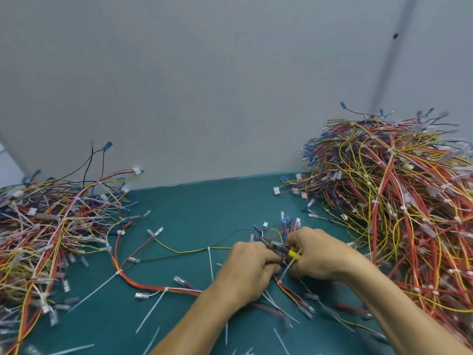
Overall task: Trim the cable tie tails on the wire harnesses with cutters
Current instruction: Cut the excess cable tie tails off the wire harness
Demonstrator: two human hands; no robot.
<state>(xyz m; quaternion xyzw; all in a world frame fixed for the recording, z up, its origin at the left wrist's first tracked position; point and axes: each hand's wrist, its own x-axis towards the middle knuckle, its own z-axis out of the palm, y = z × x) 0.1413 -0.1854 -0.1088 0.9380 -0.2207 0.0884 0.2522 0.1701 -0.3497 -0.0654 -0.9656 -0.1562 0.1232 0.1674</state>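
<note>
Right fingers [298, 238] curled round cutters [280, 248]; left hand [252, 262] grips harness [284, 286] on mat [204, 213]. White tail [288, 267] between hands. I judge: blades crowd wires, may nick insulation.

Matt teal tabletop [199, 208], metal cutters [277, 246] with glossy yellow plastic grips.

The table [199, 208] has a teal top and butts against a plain pale grey wall [204, 85] along its far edge. A grey strip [391, 70] runs up the wall at upper right, leaning rightwards. A small dark spot [395, 35] sits on this strip. A second pale strip [12, 155] crosses the wall at far left. Lighting is even and soft.
</note>
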